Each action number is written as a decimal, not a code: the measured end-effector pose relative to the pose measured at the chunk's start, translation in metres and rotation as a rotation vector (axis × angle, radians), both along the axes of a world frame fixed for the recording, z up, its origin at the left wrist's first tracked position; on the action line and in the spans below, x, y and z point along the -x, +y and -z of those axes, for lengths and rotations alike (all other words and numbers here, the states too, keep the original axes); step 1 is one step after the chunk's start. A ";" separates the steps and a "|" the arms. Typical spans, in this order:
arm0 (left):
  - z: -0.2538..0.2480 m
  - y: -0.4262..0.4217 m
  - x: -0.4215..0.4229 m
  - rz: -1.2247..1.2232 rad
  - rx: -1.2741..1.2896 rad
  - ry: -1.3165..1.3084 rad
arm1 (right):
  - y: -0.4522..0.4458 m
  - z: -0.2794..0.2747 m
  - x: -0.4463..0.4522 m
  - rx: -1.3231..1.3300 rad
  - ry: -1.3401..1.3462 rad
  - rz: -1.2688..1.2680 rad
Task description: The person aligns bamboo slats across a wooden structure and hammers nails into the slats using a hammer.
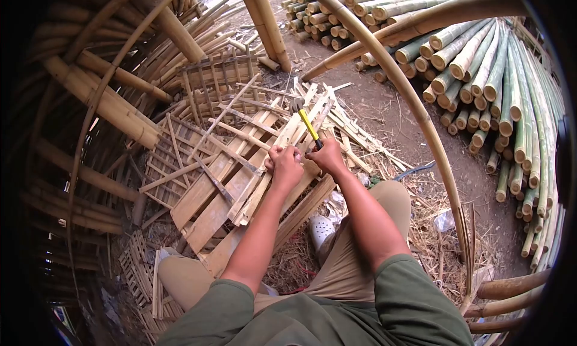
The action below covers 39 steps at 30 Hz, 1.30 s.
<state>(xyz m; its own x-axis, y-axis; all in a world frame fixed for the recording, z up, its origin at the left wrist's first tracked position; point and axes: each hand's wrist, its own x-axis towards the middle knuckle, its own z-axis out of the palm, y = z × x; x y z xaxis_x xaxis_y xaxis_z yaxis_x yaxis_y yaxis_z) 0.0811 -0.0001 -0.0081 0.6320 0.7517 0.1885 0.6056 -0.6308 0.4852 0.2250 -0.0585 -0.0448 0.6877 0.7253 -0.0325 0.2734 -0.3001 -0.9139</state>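
The person's left hand (285, 163) is raised over the slats (257, 197), its fingers curled in toward the palm; whether something small is pinched between them, I cannot tell. The left forearm (255, 235) reaches away from the body, slanting a little to the right, with the elbow bent near the sleeve.

The right hand (327, 156) is closed around the near end of the hammer (309, 127), just beside the left hand and to its right. The right forearm (368, 217) slants to the left as it reaches forward, so the two arms draw together toward the hands. The hammer's yellow and black handle runs to the far left from the grip, and its metal head lies over the far part of the slats; whether it touches them is unclear.

The slats lie in a layered, uneven pile between and beyond the knees, with wider boards (201, 203) at the near left and a lattice (210, 84) at the far left. The left knee (183, 280) is bent out to the left and the right knee (389, 200) to the right. A pale shoe (321, 232) shows between them. Shavings (434, 274) cover the ground to the right, and cut bamboo poles (481, 81) are stacked at the far right, well apart from the hands.
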 end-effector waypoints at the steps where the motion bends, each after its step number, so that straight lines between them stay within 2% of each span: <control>1: 0.000 -0.002 0.001 0.002 -0.030 -0.054 | -0.002 0.000 0.000 0.011 -0.005 -0.008; 2: 0.000 -0.004 0.003 -0.003 -0.027 -0.055 | -0.003 0.001 0.000 0.014 -0.006 -0.012; 4: -0.015 -0.011 0.009 0.046 -0.076 -0.330 | -0.007 0.002 0.000 0.040 -0.093 -0.005; 5: -0.025 -0.016 0.014 0.043 -0.074 -0.327 | -0.007 0.002 0.000 0.042 -0.091 -0.008; 7: -0.073 -0.041 0.027 0.429 1.035 -1.046 | -0.006 0.007 -0.002 0.078 -0.087 0.024; 9: -0.119 -0.077 0.042 1.060 1.520 -1.343 | -0.008 -0.001 -0.002 0.127 -0.066 0.021; 11: -0.154 -0.113 0.063 1.346 1.637 -1.436 | -0.007 -0.005 0.000 0.148 -0.115 0.036; 13: -0.183 -0.136 0.067 1.770 1.571 -1.378 | -0.004 0.005 -0.003 0.145 -0.143 0.025; 14: -0.199 -0.152 0.078 1.775 1.692 -1.352 | -0.003 0.009 -0.003 0.145 -0.181 0.025; 15: -0.213 -0.156 0.079 1.921 1.720 -1.266 | -0.004 0.008 -0.002 0.144 -0.181 0.017; 18: -0.232 -0.177 0.089 2.077 1.627 -1.318 | -0.006 0.005 -0.003 0.160 -0.195 0.001; 19: -0.244 -0.187 0.098 1.905 1.776 -1.368 | -0.009 -0.001 -0.001 0.160 -0.163 0.000; 22: -0.244 -0.198 0.102 1.768 1.866 -1.466 | -0.009 -0.004 0.001 0.144 -0.127 -0.009; 24: -0.236 -0.202 0.102 1.848 1.873 -1.602 | -0.010 -0.005 0.000 0.159 -0.139 0.007; 28: -0.245 -0.206 0.103 1.810 1.817 -1.719 | -0.011 -0.011 0.001 0.180 -0.152 -0.001; 31: -0.259 -0.198 0.110 1.701 1.917 -1.517 | -0.008 -0.004 -0.001 0.173 -0.190 0.001; 34: -0.253 -0.201 0.111 1.598 1.957 -1.474 | -0.013 -0.012 0.002 0.182 -0.151 -0.017; 37: -0.240 -0.207 0.101 1.834 1.816 -1.693 | -0.013 -0.007 0.003 0.144 -0.144 -0.043; 39: -0.241 -0.207 0.101 1.773 1.823 -1.693 | -0.012 -0.007 0.006 0.153 -0.078 -0.066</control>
<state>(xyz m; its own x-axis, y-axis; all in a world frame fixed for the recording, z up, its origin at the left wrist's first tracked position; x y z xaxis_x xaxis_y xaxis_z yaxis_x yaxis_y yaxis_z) -0.0200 -0.2069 0.2324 0.4748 0.2278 0.8501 -0.3087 0.9477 -0.0816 0.2192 -0.0700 -0.0376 0.6431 0.7599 -0.0943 0.3652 -0.4126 -0.8345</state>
